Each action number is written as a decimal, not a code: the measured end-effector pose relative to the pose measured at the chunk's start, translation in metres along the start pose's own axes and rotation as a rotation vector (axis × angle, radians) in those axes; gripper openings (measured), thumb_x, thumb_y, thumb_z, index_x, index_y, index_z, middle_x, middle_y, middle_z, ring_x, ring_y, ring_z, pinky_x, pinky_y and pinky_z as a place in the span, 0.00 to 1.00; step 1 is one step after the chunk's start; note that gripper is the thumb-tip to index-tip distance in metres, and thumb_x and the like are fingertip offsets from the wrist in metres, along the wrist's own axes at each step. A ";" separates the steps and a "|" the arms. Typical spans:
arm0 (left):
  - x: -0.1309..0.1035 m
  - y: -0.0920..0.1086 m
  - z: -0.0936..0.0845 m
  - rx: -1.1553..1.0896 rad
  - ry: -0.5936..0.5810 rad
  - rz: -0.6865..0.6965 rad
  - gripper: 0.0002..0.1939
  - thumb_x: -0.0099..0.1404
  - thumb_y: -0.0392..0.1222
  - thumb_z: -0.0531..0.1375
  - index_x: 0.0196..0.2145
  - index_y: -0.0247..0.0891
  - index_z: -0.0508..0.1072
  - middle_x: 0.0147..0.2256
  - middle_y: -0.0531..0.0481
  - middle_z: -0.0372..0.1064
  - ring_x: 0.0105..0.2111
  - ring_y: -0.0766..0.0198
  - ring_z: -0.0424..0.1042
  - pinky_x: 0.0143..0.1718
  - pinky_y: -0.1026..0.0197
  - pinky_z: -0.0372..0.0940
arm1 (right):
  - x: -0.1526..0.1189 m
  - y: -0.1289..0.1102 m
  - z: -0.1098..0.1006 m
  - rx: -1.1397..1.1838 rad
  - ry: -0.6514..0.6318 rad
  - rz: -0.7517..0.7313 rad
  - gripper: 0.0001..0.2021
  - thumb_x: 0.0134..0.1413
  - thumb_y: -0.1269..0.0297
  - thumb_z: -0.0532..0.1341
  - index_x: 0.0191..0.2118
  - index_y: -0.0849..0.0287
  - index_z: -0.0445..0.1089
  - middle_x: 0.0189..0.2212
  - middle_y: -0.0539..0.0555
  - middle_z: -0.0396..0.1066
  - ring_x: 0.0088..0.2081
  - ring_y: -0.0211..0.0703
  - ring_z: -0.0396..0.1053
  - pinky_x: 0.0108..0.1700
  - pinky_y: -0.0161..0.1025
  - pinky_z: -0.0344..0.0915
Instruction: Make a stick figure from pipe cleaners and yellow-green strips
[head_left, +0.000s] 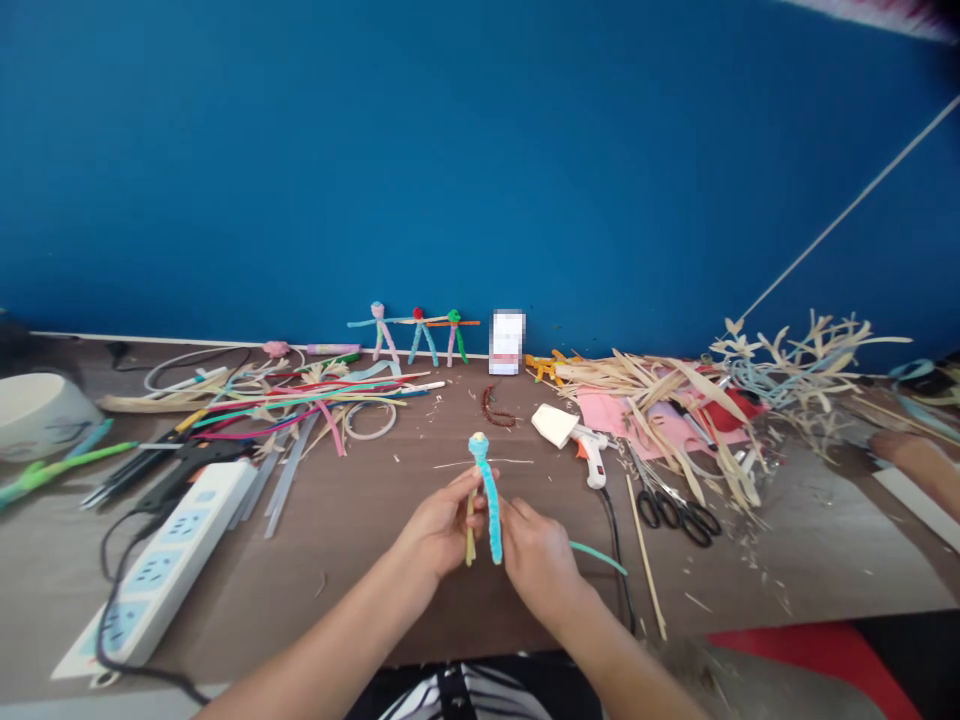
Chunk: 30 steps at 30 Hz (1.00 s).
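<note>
A small pipe-cleaner figure stands upright between my hands, with a wound light-blue head on top. One leg is wrapped in light blue; the other is a bare yellowish stem. My left hand is closed around the figure just below its head, on the left side. Close against the blue leg, my right hand is closed, and a turquoise pipe cleaner sticks out past it to the right. Its fingertips are partly hidden. Behind the figure, a thin pale strip lies on the table.
Three finished-looking pipe-cleaner figures lean on the blue wall beside a phone. A white glue gun, scissors and pale strips lie right. Left are a power strip and pipe cleaners. Another person's hand shows far right.
</note>
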<state>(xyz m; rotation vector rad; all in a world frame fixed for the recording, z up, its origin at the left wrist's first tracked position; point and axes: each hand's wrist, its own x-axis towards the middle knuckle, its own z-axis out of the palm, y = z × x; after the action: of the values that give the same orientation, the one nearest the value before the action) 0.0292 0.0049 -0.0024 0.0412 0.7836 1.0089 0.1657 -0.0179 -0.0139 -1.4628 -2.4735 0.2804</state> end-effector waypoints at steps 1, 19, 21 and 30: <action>0.001 -0.001 0.000 0.010 0.012 0.004 0.04 0.57 0.33 0.55 0.33 0.34 0.66 0.18 0.57 0.57 0.12 0.78 0.53 0.09 0.76 0.47 | 0.000 -0.002 0.002 0.017 -0.001 0.006 0.17 0.53 0.73 0.46 0.46 0.57 0.63 0.29 0.53 0.67 0.27 0.38 0.66 0.30 0.32 0.58; 0.018 -0.021 -0.004 0.169 0.176 0.380 0.11 0.44 0.40 0.64 0.26 0.35 0.69 0.20 0.57 0.65 0.18 0.74 0.63 0.17 0.72 0.55 | 0.031 0.012 0.023 1.059 0.193 0.250 0.12 0.45 0.64 0.58 0.38 0.62 0.65 0.29 0.54 0.70 0.30 0.40 0.67 0.34 0.37 0.65; 0.019 -0.021 -0.007 0.198 0.166 0.372 0.11 0.44 0.40 0.64 0.27 0.35 0.69 0.21 0.56 0.66 0.19 0.74 0.64 0.17 0.72 0.56 | 0.032 0.011 0.023 1.038 0.203 0.250 0.11 0.46 0.66 0.57 0.38 0.62 0.65 0.28 0.54 0.70 0.29 0.39 0.67 0.33 0.36 0.65; 0.022 -0.006 -0.020 0.386 0.043 0.261 0.11 0.45 0.38 0.62 0.28 0.31 0.71 0.20 0.53 0.65 0.16 0.74 0.61 0.13 0.72 0.54 | 0.028 0.014 0.027 0.907 0.281 0.215 0.11 0.48 0.69 0.54 0.38 0.60 0.68 0.32 0.53 0.70 0.32 0.39 0.66 0.34 0.34 0.63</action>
<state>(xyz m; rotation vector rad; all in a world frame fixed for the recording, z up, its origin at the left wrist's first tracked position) 0.0283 0.0123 -0.0320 0.4645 1.0221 1.0929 0.1554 0.0126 -0.0406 -1.2186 -1.5928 0.9974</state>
